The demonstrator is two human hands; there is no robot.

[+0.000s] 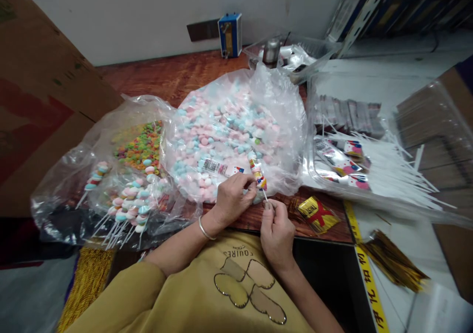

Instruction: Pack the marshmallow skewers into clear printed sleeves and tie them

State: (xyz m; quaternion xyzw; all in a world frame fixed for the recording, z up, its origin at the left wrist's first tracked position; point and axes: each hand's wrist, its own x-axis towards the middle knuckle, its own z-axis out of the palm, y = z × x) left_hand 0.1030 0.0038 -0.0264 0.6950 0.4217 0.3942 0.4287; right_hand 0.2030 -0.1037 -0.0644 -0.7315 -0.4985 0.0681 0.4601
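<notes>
A marshmallow stick in a clear, colour-printed wrapper stands between my hands, its white stick pointing toward me. My right hand pinches that stick below the wrapper. My left hand is closed, thumb and fingertips at the wrapper's gathered lower end; whether a thin tie is also in them I cannot make out. Just beyond lies a flat printed wrapper on a big clear bag of pink, blue and white marshmallows. Close to my right hand is a gold and red packet marked "TWIST".
Skewered marshmallows lie at left beside a bag of coloured rings. A clear tray at right holds white sticks and printed wrappers. Gold twist ties lie lower right. A cardboard box stands left; a blue box sits behind.
</notes>
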